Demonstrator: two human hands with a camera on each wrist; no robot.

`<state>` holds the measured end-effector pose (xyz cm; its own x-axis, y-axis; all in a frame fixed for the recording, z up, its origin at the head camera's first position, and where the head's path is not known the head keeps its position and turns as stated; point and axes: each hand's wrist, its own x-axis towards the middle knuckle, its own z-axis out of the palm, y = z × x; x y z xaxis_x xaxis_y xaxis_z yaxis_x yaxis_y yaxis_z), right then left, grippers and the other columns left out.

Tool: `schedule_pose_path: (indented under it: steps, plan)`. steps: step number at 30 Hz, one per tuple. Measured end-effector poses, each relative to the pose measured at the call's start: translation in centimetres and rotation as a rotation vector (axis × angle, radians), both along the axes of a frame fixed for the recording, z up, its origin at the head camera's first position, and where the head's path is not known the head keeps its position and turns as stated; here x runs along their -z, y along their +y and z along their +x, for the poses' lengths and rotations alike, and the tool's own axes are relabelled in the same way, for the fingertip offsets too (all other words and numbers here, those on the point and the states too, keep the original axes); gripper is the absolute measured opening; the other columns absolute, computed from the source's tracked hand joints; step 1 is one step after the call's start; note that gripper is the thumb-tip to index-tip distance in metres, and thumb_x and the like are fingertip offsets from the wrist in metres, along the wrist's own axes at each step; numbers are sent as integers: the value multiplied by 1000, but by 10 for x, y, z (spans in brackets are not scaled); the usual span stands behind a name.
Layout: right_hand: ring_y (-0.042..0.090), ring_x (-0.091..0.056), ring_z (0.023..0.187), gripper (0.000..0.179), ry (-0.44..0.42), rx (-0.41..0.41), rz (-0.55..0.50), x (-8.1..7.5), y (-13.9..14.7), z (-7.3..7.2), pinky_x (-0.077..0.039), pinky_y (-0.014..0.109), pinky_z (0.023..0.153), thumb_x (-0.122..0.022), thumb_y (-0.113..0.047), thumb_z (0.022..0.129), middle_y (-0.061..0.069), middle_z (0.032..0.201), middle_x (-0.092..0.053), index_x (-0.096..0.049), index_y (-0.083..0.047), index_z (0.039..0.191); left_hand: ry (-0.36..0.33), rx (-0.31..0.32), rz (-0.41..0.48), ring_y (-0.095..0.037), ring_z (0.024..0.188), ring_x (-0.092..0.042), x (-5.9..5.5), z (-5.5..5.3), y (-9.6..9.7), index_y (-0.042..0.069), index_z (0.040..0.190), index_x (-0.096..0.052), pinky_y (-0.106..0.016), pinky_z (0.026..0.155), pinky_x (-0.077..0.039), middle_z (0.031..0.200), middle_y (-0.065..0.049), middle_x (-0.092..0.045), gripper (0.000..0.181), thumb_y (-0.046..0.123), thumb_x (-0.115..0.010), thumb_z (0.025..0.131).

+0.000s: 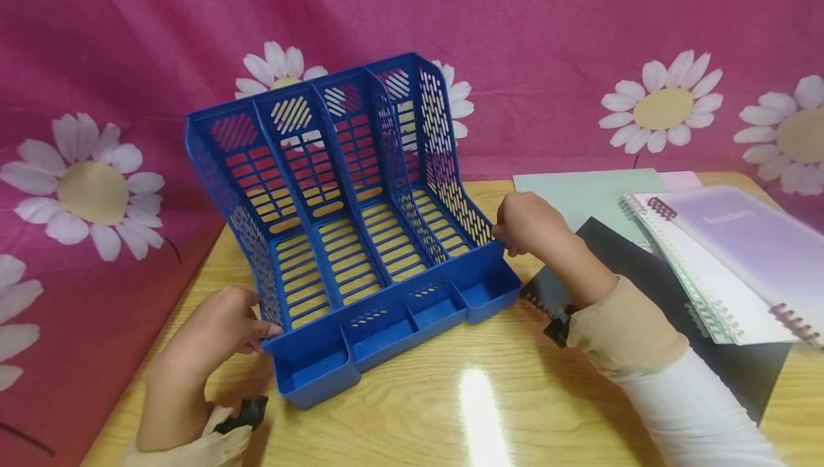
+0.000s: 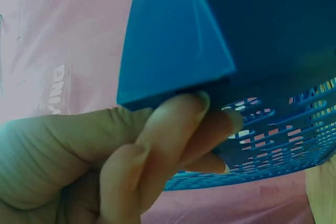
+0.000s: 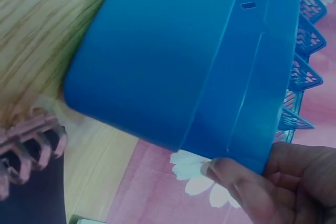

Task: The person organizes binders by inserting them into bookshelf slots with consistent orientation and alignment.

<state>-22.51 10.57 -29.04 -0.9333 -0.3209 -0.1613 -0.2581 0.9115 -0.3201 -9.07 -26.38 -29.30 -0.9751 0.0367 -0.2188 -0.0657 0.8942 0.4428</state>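
Note:
A blue plastic file organizer (image 1: 393, 300) tilts above the wooden table, its slatted upright slots facing me and a low tray (image 1: 412, 342) with small compartments along its front. My left hand (image 1: 222, 327) grips the left front corner; the left wrist view shows its fingers (image 2: 170, 121) curled at the edge of the blue corner (image 2: 173, 45). At the right front corner, my right hand (image 1: 531, 220) pinches the edge by the side wall. From the right wrist, the smooth outer face of the tray (image 3: 152, 66) shows, with fingers (image 3: 236, 179) on the corner.
On the wooden table (image 1: 399, 417), to the right, spiral notebooks lie overlapping: a purple one (image 1: 753, 231), a white one (image 1: 714, 281) and a black one (image 1: 727, 360). A pale green folder (image 1: 579, 195) lies behind them. A pink flowered cloth (image 1: 528, 59) hangs at the back.

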Motion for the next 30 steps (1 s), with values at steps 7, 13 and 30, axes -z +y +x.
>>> schedule_pose_path:
  steps: [7, 13, 30]
  plan:
    - [17, -66, 54, 20, -71, 30, -103, 2, 12, 6, -53, 28, 55, -60, -11, 90, 7, 59, -66, -69, 5, 87, 37, 41, -32, -12, 49, -58, 2, 0, 4, 2, 71, -62, -29, 52, -46, 55, 0, -59, 18, 12, -74, 79]
    - [18, -67, 55, 20, -132, 58, -238, 3, 27, 10, -56, 29, 54, -58, -9, 90, 13, 63, -68, -67, 9, 87, 16, 45, -54, -11, 50, -59, 2, -2, 12, 4, 74, -62, -28, 51, -46, 56, 1, -60, 15, 13, -72, 82]
    - [22, -68, 56, 20, -151, 69, -251, 0, 34, 12, -56, 29, 53, -57, -7, 88, 10, 59, -66, -66, 9, 82, -30, 73, 114, -19, 55, -66, 2, -6, 11, -3, 83, -64, -28, 52, -55, 60, -5, -64, 12, 7, -68, 85]
